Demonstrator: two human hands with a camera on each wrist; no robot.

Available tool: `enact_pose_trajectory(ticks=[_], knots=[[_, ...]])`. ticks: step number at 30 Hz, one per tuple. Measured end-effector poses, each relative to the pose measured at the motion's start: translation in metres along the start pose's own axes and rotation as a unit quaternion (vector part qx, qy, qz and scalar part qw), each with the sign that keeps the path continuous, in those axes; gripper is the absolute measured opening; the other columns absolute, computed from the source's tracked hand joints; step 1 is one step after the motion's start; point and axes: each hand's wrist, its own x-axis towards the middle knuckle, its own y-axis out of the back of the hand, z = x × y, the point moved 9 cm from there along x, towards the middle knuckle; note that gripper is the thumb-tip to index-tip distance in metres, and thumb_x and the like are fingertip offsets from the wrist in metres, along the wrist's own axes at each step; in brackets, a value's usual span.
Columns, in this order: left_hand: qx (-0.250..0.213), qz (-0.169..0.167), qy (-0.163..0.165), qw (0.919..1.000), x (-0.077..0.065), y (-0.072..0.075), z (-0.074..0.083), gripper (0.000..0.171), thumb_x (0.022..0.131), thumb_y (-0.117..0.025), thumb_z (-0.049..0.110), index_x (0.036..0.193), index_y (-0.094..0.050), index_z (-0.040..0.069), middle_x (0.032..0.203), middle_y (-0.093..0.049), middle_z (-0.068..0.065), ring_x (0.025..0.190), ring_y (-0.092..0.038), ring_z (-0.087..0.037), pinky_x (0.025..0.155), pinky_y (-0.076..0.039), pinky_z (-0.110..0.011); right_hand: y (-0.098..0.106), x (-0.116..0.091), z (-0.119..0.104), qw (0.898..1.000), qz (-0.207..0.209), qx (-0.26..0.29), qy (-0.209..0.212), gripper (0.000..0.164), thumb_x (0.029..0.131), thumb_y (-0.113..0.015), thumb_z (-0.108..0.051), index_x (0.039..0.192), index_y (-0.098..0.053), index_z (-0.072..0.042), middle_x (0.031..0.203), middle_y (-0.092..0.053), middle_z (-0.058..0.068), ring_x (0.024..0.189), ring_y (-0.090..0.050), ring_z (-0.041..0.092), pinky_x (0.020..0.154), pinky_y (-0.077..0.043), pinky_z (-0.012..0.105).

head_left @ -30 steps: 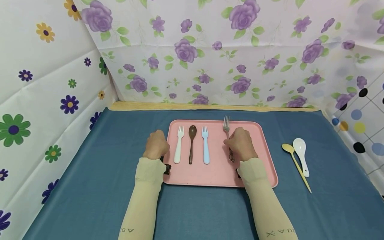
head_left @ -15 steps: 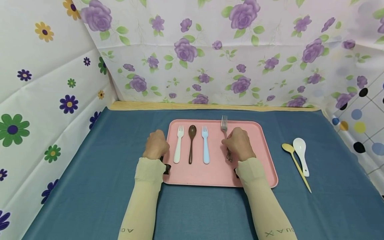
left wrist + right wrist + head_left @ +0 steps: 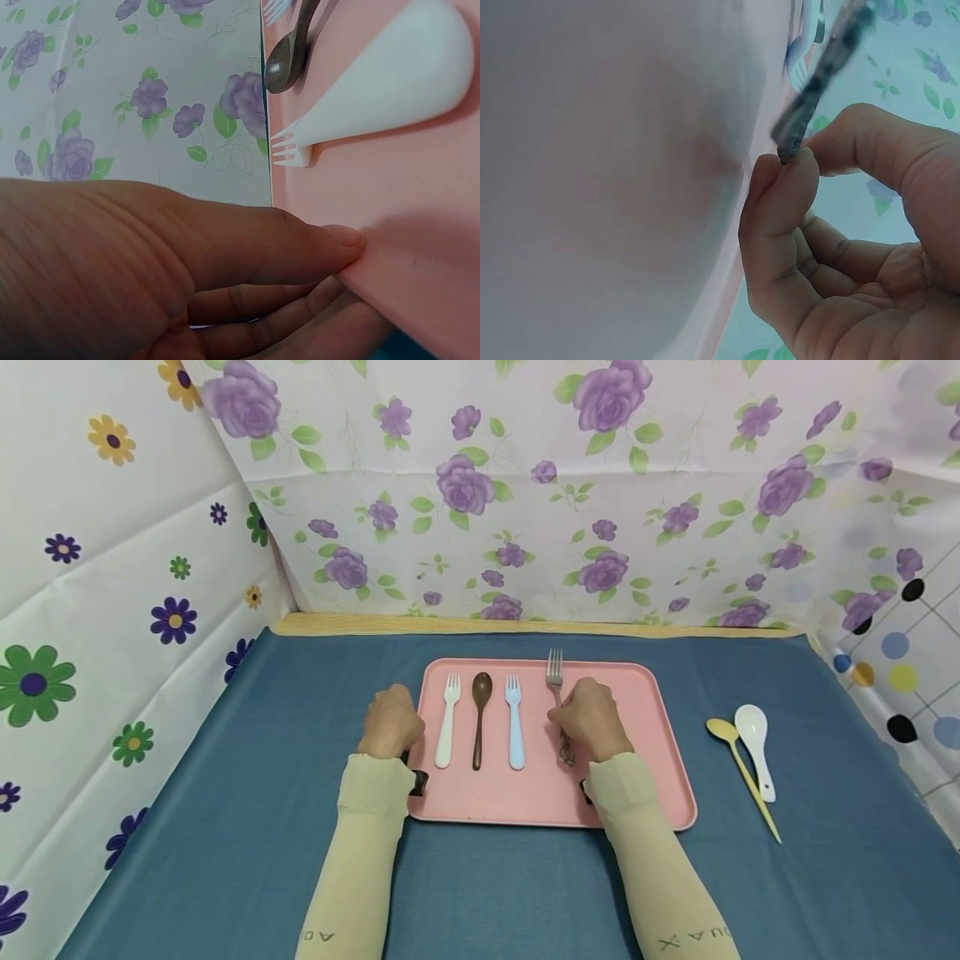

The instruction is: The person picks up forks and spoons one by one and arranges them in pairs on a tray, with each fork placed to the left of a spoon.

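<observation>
A pink tray [image 3: 495, 797] lies on the table, its left edge pinched between the thumb and fingers of my left hand [image 3: 392, 722]. My right hand [image 3: 596, 718] pinches a metal fork [image 3: 555, 670] with an ornate handle over the right half of the tray; its tines point away from me. On the tray, left to right, lie a white fork [image 3: 446, 727], a dark brown spoon [image 3: 481, 693] and a light blue fork [image 3: 514, 718], roughly parallel. In the right wrist view the fork's patterned handle [image 3: 825, 79] sticks out from between thumb and fingertips.
To the right of the tray, a yellow spoon [image 3: 742, 772] and a white spoon [image 3: 753, 743] lie side by side on the blue tablecloth [image 3: 225, 818]. A floral sheet [image 3: 525, 527] hangs behind the table, and a flower-patterned sheet [image 3: 112, 652] covers the left side.
My right hand has moved slightly left with the metal fork, closer to the light blue fork. The left hand has stayed at the tray's edge, and the tray has not visibly moved.
</observation>
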Motion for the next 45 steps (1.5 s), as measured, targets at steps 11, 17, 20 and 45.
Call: enact_pose_trajectory(ticks=[11, 17, 20, 45], knots=[[-0.006, 0.004, 0.001, 1.0, -0.001, 0.004, 0.0, 0.011, 0.082, -0.059, -0.005, 0.093, -0.061, -0.004, 0.084, -0.058, -0.018, 0.067, -0.056, -0.03, 0.049, -0.044, -0.037, -0.003, -0.001, -0.01, 1.0, 0.0, -0.003, 0.011, 0.023, 0.078, -0.069, -0.01, 0.056, -0.066, -0.003, 0.045, -0.052, 0.002, 0.04, -0.044, 0.013, 0.043, -0.036, 0.028], [-0.008, -0.002, 0.013, 0.9999, -0.001, 0.004, -0.003, 0.015, 0.083, -0.059, -0.005, 0.098, -0.061, -0.003, 0.085, -0.058, -0.018, 0.071, -0.055, -0.032, 0.053, -0.044, -0.041, -0.005, 0.0, -0.012, 1.0, -0.001, -0.002, 0.014, 0.023, 0.078, -0.069, -0.01, 0.057, -0.066, -0.002, 0.044, -0.051, 0.002, 0.04, -0.044, 0.012, 0.042, -0.036, 0.027], [-0.007, -0.003, 0.013, 0.9999, -0.001, 0.005, -0.003, 0.018, 0.083, -0.059, -0.004, 0.101, -0.06, -0.003, 0.087, -0.058, -0.019, 0.073, -0.055, -0.032, 0.055, -0.045, -0.042, -0.005, 0.0, -0.014, 1.0, 0.0, -0.007, 0.017, 0.023, 0.078, -0.069, -0.01, 0.056, -0.066, -0.002, 0.045, -0.052, 0.002, 0.04, -0.045, 0.012, 0.042, -0.036, 0.028], [-0.003, -0.011, 0.021, 0.9997, 0.002, -0.001, -0.004, 0.016, 0.084, -0.059, -0.001, 0.1, -0.062, -0.002, 0.089, -0.058, -0.019, 0.077, -0.056, -0.034, 0.06, -0.045, -0.045, -0.012, 0.002, -0.012, 1.0, -0.012, -0.02, 0.009, 0.022, 0.08, -0.07, -0.012, 0.061, -0.066, -0.001, 0.048, -0.06, 0.007, 0.044, -0.053, 0.017, 0.047, -0.042, 0.031]])
